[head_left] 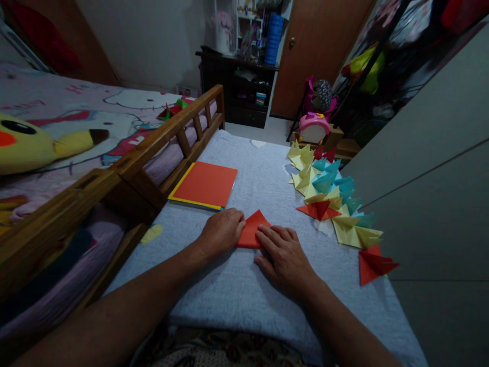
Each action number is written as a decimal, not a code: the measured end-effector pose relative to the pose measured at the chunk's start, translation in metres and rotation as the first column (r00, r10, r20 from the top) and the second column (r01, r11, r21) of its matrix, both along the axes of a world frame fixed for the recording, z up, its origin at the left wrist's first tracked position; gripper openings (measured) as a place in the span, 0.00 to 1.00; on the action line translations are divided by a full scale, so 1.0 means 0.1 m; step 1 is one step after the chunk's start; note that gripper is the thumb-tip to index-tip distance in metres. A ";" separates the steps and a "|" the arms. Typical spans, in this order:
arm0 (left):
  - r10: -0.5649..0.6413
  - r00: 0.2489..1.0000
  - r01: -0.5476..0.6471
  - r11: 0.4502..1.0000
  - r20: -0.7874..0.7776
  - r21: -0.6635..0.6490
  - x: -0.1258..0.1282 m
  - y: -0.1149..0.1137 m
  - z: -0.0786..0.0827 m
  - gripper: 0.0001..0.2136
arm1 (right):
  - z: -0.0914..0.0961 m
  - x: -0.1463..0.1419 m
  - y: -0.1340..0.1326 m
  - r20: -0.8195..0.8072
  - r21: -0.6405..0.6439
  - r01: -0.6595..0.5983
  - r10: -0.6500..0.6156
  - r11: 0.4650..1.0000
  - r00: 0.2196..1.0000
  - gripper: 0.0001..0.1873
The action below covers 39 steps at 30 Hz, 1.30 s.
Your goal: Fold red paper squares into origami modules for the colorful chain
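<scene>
A folded orange-red sheet of origami paper [252, 230] lies on the light blue cloth in front of me, with a peak pointing away. My left hand [222, 228] is closed at its left edge, fingers curled and thumb side against the paper. Across its right side rests my right hand [283, 254], fingers stretched out and fingertips on the paper. Beyond my left hand sits a stack of coloured paper [208, 183], orange on top with yellow showing under it. To the right stand several folded paper birds in yellow [347, 227], blue [324, 179] and red [376, 262].
The cloth-covered table [229, 300] meets a wooden bed rail [168, 135] on the left. On the bed lies a yellow plush toy [34, 145]. A pale cabinet [431, 204] borders the right side. A dark shelf unit [237, 86] and a wooden door [301, 66] are at the back.
</scene>
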<state>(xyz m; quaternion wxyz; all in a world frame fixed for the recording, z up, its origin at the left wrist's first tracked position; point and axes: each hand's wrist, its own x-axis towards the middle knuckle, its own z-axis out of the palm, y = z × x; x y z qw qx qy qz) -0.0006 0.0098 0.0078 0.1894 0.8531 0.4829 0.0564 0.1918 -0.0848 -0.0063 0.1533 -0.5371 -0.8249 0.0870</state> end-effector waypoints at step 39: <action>0.034 0.992 0.001 0.962 -0.123 0.273 0.05 -0.07 -0.06 0.05 | 0.03 -0.03 -0.01 0.105 -0.058 -0.024 0.030 0.998 0.994 0.27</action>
